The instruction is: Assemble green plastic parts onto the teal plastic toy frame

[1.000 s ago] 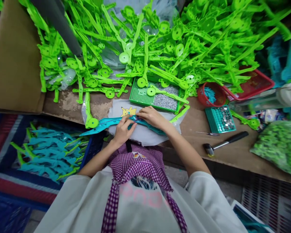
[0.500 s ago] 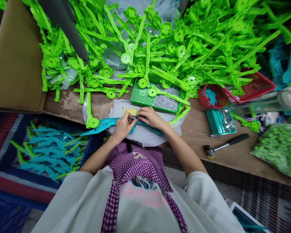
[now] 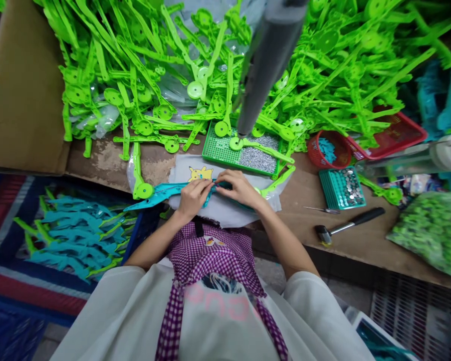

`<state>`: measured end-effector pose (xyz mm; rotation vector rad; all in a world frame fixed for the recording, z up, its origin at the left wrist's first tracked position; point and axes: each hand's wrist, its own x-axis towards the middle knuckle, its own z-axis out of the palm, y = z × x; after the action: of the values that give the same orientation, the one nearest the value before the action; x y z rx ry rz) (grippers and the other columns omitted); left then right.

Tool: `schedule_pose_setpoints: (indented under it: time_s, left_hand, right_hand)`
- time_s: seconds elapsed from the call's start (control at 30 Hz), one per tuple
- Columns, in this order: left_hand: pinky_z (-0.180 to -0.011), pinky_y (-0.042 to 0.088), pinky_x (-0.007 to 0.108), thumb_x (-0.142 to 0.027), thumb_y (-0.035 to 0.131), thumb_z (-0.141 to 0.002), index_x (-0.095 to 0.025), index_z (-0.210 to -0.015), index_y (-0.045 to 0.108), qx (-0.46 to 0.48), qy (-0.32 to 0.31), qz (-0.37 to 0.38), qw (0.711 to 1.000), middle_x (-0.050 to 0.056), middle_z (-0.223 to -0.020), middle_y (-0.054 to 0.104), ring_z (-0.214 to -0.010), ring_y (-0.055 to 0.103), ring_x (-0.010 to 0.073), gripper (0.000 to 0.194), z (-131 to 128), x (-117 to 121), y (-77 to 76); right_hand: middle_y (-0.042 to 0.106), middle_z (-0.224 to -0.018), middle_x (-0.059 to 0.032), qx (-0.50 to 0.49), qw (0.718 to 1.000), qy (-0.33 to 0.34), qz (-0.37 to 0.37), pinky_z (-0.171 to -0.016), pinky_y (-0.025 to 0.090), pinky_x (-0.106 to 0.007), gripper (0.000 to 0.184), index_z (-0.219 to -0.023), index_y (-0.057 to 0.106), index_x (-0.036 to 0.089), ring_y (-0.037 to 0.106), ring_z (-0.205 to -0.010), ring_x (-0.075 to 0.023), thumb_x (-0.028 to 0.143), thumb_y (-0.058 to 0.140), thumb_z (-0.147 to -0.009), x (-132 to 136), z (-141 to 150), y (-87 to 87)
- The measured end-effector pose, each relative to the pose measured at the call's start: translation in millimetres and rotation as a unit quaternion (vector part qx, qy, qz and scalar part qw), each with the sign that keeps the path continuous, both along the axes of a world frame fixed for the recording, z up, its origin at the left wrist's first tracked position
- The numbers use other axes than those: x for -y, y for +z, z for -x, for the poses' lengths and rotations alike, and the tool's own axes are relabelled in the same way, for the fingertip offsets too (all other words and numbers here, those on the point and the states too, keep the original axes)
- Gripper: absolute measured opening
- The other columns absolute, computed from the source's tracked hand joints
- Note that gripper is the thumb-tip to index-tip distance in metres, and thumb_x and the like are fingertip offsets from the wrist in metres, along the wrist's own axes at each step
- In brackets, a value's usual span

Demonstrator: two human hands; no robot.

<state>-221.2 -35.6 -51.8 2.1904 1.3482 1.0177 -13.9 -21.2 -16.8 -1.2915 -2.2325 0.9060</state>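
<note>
A long blue plastic part [image 3: 161, 192] lies across a grey cloth [image 3: 225, 213], its pointed end to the left. My left hand [image 3: 193, 196] is closed on the middle of this part, fingertips pressed together. Just to the right, my right hand [image 3: 237, 187] pinches at the same spot, thumb and fingers meeting those of the left. Whatever small piece may be between the fingertips is hidden. A yellow cartoon print [image 3: 200, 173] shows on the cloth beyond my hands. Beside the right wrist lies a lime-green part [image 3: 276, 184].
A green tray [image 3: 217, 149] of small metal pieces stands ahead, below a heap of green parts [image 3: 195, 90]. A grey pole-like object [image 3: 265, 65] hangs above it. Right are a red basket [image 3: 317, 155], a teal tray [image 3: 328, 188] and a hammer [image 3: 348, 226]. Assembled parts [image 3: 78, 230] lie left.
The grey pole-like object has swung from the upper left to above the green tray. My left fingers have straightened slightly toward the right hand; the blue part has stayed nearly in place.
</note>
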Motion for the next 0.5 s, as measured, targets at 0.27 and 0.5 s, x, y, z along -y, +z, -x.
schedule_pose_setpoints:
  time_s: [0.27, 0.5]
  left_hand:
    - [-0.091, 0.056, 0.044, -0.034, 0.061, -0.098, -0.022, -0.1, 0.077, -0.022, 0.028, 0.034, 0.999, 0.01, -0.112, 0.072, -0.103, 0.067, 0.0249, 0.021, 1.8, 0.7, 5.4]
    - [-0.091, 0.055, 0.045, -0.028, 0.056, -0.101, -0.021, -0.108, 0.076, -0.014, -0.025, 0.017, 0.999, 0.008, -0.103, 0.077, -0.098, 0.068, 0.0236, 0.022, 5.5, 6.9, 10.1]
  right_hand:
    - [0.075, -0.102, -0.0047, 0.064, 0.986, -0.109, -0.109, -0.107, 0.03, -0.045, 0.015, -0.097, 0.065, 0.024, 0.067, -0.101, -0.0211, 0.028, 0.051, -0.099, 18.4, 23.7, -3.5]
    - [0.075, -0.097, -0.0055, 0.123, 0.973, -0.136, -0.137, -0.1, 0.031, -0.042, 0.018, -0.094, 0.063, 0.023, 0.065, -0.094, -0.0218, 0.024, 0.046, -0.1, 19.1, 31.6, -7.1]
